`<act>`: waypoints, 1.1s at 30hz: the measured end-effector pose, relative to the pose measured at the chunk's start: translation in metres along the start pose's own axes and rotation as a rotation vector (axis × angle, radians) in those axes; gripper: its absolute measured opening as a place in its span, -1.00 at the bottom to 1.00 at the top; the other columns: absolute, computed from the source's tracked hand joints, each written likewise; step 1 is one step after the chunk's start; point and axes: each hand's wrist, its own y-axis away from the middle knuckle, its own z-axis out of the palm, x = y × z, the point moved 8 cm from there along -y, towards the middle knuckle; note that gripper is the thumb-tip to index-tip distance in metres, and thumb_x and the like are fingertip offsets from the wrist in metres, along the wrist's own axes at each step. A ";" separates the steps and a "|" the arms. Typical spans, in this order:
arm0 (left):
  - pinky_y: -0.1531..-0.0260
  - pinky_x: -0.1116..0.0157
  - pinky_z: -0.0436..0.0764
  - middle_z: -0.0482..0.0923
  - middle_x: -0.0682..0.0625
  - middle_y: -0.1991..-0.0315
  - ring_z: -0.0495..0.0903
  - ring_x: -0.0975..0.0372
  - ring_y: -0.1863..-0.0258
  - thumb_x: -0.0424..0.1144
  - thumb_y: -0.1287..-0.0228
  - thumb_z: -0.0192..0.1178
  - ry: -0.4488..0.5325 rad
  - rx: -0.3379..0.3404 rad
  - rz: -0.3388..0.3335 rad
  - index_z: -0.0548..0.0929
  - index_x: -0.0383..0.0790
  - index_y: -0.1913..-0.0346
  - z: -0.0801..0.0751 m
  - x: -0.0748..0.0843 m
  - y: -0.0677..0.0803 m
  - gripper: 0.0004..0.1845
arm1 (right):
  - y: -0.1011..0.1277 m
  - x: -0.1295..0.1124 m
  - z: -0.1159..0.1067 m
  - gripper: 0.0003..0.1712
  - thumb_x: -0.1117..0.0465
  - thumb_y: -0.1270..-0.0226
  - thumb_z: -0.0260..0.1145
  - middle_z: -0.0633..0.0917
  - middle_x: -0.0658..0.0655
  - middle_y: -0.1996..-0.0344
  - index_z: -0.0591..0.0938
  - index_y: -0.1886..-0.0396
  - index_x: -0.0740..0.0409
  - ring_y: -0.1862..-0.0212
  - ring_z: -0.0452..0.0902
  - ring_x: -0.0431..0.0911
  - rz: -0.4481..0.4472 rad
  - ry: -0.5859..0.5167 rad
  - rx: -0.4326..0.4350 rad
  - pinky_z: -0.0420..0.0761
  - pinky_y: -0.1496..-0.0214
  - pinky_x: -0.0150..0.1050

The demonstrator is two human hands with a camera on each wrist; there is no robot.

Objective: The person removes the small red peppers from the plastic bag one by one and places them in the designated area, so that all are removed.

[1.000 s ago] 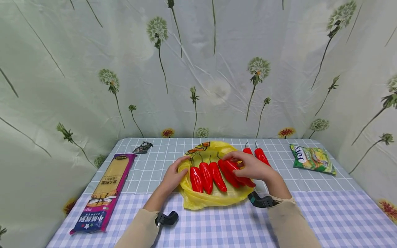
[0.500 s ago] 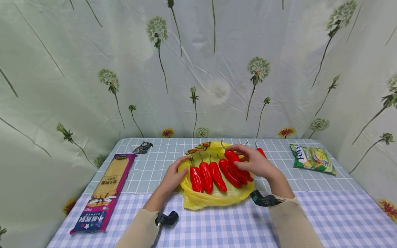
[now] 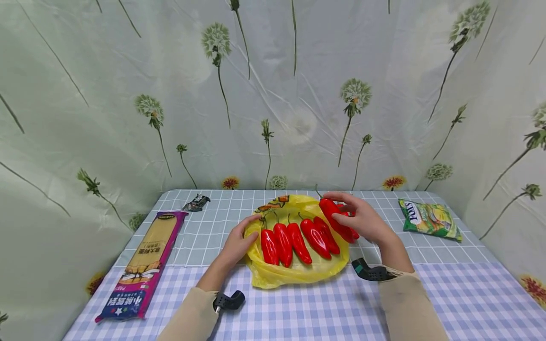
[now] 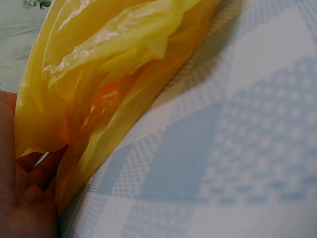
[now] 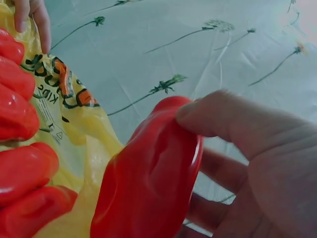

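Observation:
My right hand [image 3: 360, 218] pinches a glossy red chili pepper [image 3: 334, 220] between thumb and fingers, at the bag's right rim. In the right wrist view, the thumb presses on this pepper [image 5: 153, 168] and the fingers lie behind it. My left hand [image 3: 239, 241] holds the left edge of a yellow plastic bag [image 3: 273, 279], thumb on the inner side. In the left wrist view, some curled fingers show beside the bag's crumpled side [image 4: 109, 64]. Several red peppers [image 3: 300, 244] lie side by side in the bag's opening. Red parts behind the held pepper are mostly hidden.
A long pasta packet [image 3: 142, 265] lies at the left on the checked tablecloth [image 3: 307, 312]. A small black wrapper [image 3: 196, 202] is at the back left. At the right lies a green Fox's candy bag [image 3: 430, 218]. A flower-print curtain [image 3: 298, 94] stands behind.
My right hand has lifted one pepper from the right end of the row and carried it rightward to the bag's rim. The left hand and the bag stay in place.

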 end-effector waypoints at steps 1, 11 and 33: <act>-0.49 -0.05 0.27 0.34 -0.05 -0.47 0.27 -0.02 -0.50 -0.36 -0.37 0.12 -0.003 0.000 0.003 0.49 0.08 -0.36 0.000 0.001 0.001 -0.47 | 0.001 0.002 -0.002 -0.43 0.22 -0.36 0.33 0.54 0.20 -0.29 0.48 -0.35 -0.09 -0.13 0.56 0.17 0.017 0.006 0.009 0.76 0.02 -0.06; -0.48 -0.06 0.28 0.33 -0.04 -0.48 0.26 -0.01 -0.50 -0.33 -0.38 0.11 -0.014 -0.002 -0.008 0.48 0.13 -0.36 0.000 0.000 0.001 -0.47 | 0.003 0.023 -0.021 -0.34 0.21 -0.39 0.29 0.42 0.31 -0.40 0.36 -0.46 -0.11 -0.26 0.48 0.27 0.134 0.050 0.109 0.71 -0.08 0.09; -0.47 -0.03 0.30 0.33 -0.02 -0.48 0.27 0.01 -0.50 -0.34 -0.38 0.11 0.000 -0.011 -0.027 0.49 0.15 -0.35 0.001 -0.002 0.000 -0.47 | 0.010 0.059 -0.052 -0.20 0.28 -0.39 0.20 0.26 0.30 -0.50 0.16 -0.57 -0.11 -0.41 0.24 0.32 0.301 0.032 0.332 0.61 -0.21 0.21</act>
